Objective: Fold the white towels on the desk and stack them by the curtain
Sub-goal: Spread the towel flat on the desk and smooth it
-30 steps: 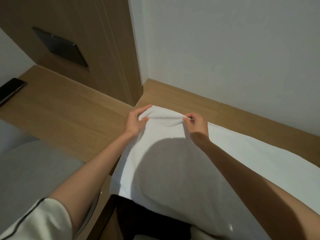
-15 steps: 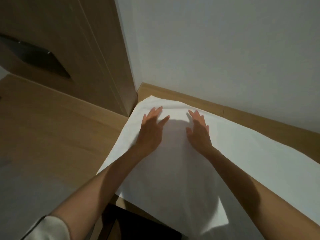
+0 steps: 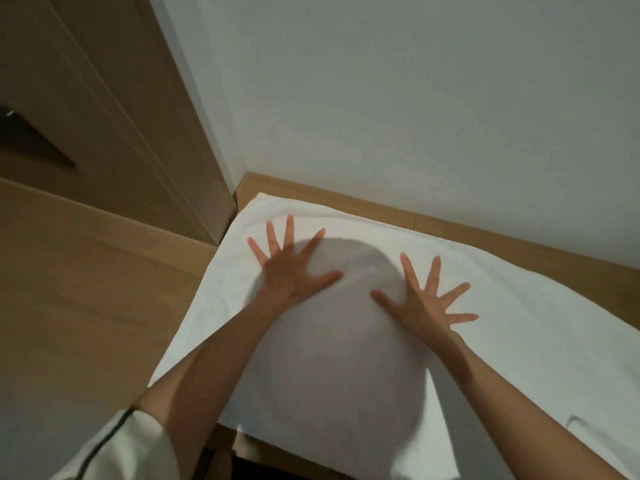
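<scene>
One white wall (image 3: pixel 415 98), filling twelve to three o'clock. One wooden desk (image 3: pixel 554 271), bare only as a strip between cloth and wall, toward two o'clock. One white towel (image 3: pixel 519 334), spread flat on the desk from centre out to four o'clock, far corner close to the wall. One wooden panel (image 3: pixel 104 116), upright at ten o'clock. Two hands, both released, grasping nothing, fingers splayed, palms pressed flat on the towel: left hand (image 3: pixel 294 268) near centre, right hand (image 3: pixel 419 306) apart at four o'clock from it. One pale sleeve (image 3: pixel 121 448) at seven o'clock.
</scene>
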Demonstrator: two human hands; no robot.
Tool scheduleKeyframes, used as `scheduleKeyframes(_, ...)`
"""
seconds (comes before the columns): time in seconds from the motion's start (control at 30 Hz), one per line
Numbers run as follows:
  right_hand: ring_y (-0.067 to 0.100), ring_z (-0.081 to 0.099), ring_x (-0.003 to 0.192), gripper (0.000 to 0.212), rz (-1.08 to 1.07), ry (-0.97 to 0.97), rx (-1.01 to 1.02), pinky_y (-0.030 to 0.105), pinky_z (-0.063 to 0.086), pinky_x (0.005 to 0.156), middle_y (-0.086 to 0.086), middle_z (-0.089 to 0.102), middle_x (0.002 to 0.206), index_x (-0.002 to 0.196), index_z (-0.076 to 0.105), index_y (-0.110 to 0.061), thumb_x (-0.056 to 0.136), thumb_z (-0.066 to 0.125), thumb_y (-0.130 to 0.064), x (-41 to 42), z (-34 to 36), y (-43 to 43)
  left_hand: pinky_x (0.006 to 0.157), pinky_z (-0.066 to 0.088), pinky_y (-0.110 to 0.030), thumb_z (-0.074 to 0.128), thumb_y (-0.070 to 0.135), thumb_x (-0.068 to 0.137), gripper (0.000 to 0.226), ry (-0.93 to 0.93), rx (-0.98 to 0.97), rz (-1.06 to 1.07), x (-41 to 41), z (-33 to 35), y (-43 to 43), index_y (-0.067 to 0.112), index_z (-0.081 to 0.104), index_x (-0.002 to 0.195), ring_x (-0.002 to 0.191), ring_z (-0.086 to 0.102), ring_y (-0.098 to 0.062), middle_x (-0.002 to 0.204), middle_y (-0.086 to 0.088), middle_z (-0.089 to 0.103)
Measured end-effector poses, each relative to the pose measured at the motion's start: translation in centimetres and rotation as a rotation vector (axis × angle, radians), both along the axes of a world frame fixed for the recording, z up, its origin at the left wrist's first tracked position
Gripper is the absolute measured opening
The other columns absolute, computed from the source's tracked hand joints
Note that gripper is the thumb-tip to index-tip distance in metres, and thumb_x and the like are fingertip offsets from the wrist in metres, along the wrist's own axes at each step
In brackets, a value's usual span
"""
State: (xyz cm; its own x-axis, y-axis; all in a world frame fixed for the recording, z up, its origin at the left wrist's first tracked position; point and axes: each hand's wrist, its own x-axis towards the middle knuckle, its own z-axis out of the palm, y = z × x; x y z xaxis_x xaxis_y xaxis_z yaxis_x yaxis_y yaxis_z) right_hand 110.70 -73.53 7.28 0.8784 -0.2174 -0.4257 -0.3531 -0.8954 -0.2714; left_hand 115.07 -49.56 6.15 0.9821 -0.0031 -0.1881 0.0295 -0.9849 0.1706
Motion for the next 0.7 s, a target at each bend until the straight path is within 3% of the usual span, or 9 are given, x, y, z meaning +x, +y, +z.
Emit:
scheduleKeyframes(0.27,0.045,-0.033,0.135,0.097,0.123,0.022,0.028,0.078,-0.016,0.091,-0.022,-0.036,0.148,0.125,-0.016,-0.074,0.044,0.030,-0.101,3.1,0.1,-1.5,0.103,-0.021,-0.067,0.016,0.095,0.061,0.092,0.012,-0.032,0.102,-0.4,0.2,-0.6,0.057,-0.003,0.143,0.140,-0.027,-0.037,0.156,-0.005,-0.025)
scheduleKeyframes(0.53,0.035,-0.032,0.139,0.103,0.138,0.022,-0.038,0.075,-0.016,0.095,-0.025,-0.042,0.141,0.124,-0.027,-0.071,0.037,0.016,-0.105,1.6,-0.3,-2.6,0.103,-0.021,-0.064,0.015,0.101,0.055,0.097,-0.040,-0.058,0.078,2.2,-0.4,1.7,0.060,-0.007,0.139,0.140,-0.027,-0.036,0.154,-0.014,-0.026)
scheduleKeyframes(0.7,0.034,-0.031,0.140,0.103,0.140,0.033,-0.068,0.074,-0.015,0.097,-0.019,-0.039,0.147,0.126,-0.028,-0.068,0.041,0.017,-0.103,1.7,-0.2,-2.4,0.108,-0.017,-0.059,0.016,0.102,0.051,0.102,0.024,-0.058,0.064,3.3,0.2,2.3,0.059,-0.005,0.141,0.142,-0.024,-0.036,0.154,-0.017,-0.027)
